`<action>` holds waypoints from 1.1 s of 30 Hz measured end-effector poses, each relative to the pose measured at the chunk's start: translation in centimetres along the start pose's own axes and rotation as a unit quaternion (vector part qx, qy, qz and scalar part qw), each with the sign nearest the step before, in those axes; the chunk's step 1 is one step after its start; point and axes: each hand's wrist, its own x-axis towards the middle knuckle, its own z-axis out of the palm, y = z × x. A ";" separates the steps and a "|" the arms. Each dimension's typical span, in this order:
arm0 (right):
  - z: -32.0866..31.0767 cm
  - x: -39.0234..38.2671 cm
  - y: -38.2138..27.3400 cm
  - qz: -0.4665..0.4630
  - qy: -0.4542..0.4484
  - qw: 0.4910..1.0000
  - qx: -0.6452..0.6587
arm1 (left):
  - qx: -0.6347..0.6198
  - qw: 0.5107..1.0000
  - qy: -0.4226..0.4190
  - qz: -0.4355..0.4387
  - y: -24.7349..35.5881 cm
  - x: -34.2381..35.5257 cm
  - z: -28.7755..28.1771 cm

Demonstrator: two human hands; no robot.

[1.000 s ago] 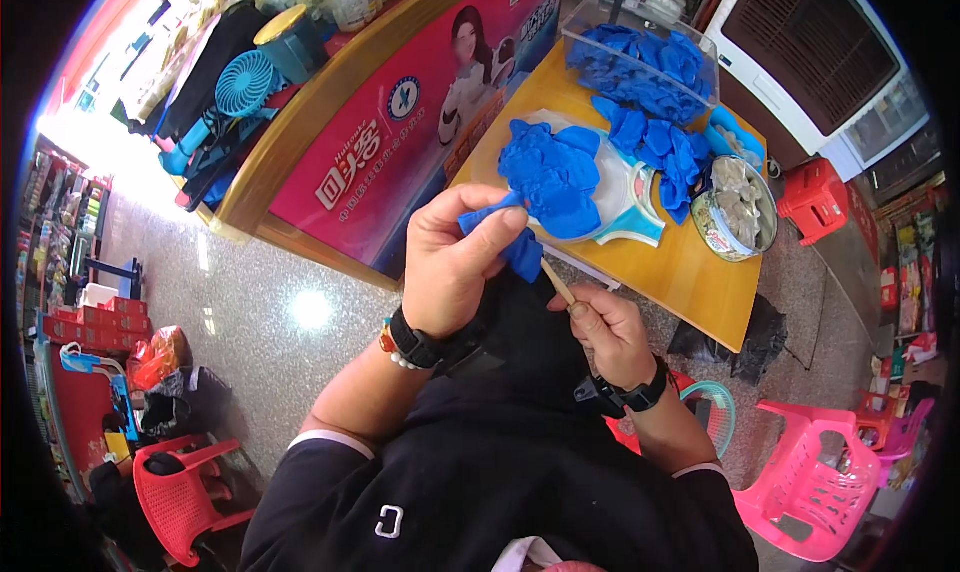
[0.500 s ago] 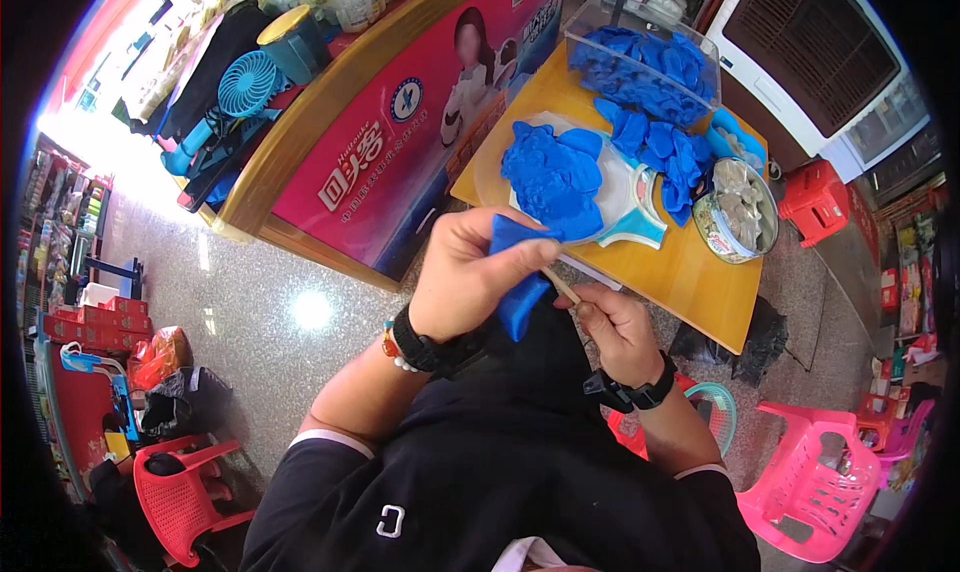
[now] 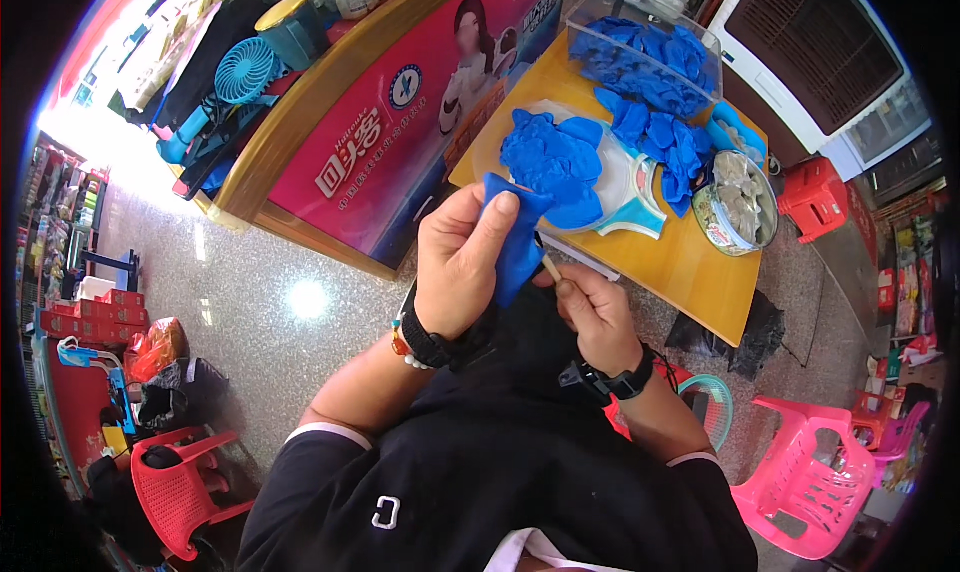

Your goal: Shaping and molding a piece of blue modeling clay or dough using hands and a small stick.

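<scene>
My left hand [image 3: 458, 262] pinches a bent blue flat piece [image 3: 517, 252] between thumb and fingers. It looks like thin soft sheet, though its exact kind does not show. In my right hand [image 3: 598, 320] is a thin wooden stick [image 3: 551, 268] with a dark tip, which points at the blue piece; whether they touch, I cannot tell. Just beyond my hands, a pile of similar blue pieces [image 3: 565, 167] lies on a pale round tray [image 3: 487, 160] on the yellow wooden table [image 3: 690, 277]. More blue pieces [image 3: 668, 150] lie loose to its right.
A clear plastic bin [image 3: 718, 70] of blue pieces stands at the table's far end. Near the right edge are a round tin [image 3: 728, 227] and a light-blue container [image 3: 738, 137]. A counter with a pink front [image 3: 375, 152] runs along the left. Pink chairs [image 3: 810, 477] stand on the floor.
My left hand has turned and lifted the blue piece slightly, so more of its flat face shows. My right hand with the stick has shifted a little up and left.
</scene>
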 end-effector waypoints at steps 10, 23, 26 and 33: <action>-0.4 0.3 -0.2 -0.028 -0.009 0.999 -0.027 | 0.009 0.999 -0.020 -0.042 0.7 -0.4 0.4; -1.1 -0.6 0.5 -0.022 -0.010 0.999 -0.026 | -0.027 0.994 -0.075 -0.076 1.5 0.0 0.4; -0.9 -0.6 0.5 -0.004 -0.013 0.999 -0.030 | 0.021 0.998 -0.039 -0.045 0.9 0.0 -0.4; -0.1 0.0 0.1 -0.042 0.003 0.997 -0.071 | 0.022 0.997 -0.059 -0.045 0.7 -0.1 -0.9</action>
